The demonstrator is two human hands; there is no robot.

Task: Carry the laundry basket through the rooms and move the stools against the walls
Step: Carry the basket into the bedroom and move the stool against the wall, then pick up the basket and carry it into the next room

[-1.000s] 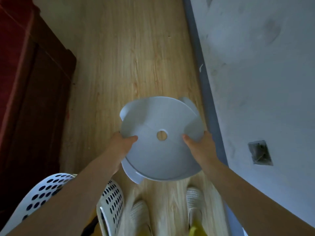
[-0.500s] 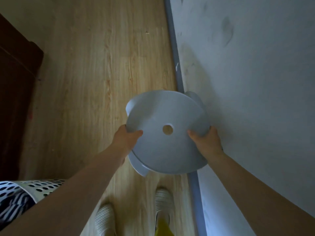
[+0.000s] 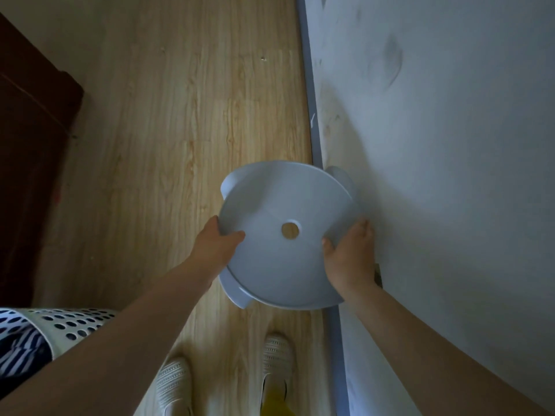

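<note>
A round pale grey plastic stool [image 3: 270, 205] with a small hole in the middle of its seat is seen from above, right beside the white wall [image 3: 450, 145]. My left hand [image 3: 214, 244] grips the seat's left rim, thumb on top. My right hand [image 3: 350, 256] grips the right rim, its knuckles next to the wall. One stool leg pokes out at the far right against the wall. The white perforated laundry basket [image 3: 69, 324] stands at the lower left, with striped cloth inside.
A grey skirting board [image 3: 312, 130] runs along the foot of the wall. Dark brown wooden furniture [image 3: 30, 145] fills the left side. Light wood flooring [image 3: 180, 115] lies between them. My two feet in white shoes [image 3: 276, 352] stand below the stool.
The stool has shifted right in both hands, from over the floor to up against the wall. The basket has slid toward the lower left of the view.
</note>
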